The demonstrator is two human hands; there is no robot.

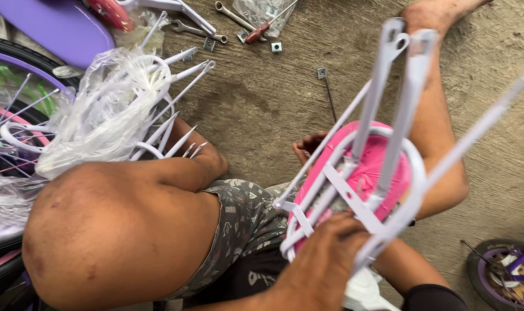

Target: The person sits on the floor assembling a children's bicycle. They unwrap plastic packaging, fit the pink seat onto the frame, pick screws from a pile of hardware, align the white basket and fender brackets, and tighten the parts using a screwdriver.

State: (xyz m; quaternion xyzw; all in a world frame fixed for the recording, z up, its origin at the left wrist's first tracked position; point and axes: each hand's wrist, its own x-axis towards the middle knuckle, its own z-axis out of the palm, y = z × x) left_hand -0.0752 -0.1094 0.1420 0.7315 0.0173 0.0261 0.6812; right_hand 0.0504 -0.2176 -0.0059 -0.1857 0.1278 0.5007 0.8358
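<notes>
Gripping white rear rack (383, 173) frame, right hand (322, 259) beneath pink seat (368, 167).

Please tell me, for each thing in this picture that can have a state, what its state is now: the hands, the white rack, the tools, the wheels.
right hand: gripping the white rack's lower edge
left hand: mostly hidden behind the rack
white rack: tilted, held over the lap
pink pad: inside the rack frame
wrenches: lying loose on the ground
plastic wrap: crumpled over white rods
small purple wheel: lying on the ground
</notes>
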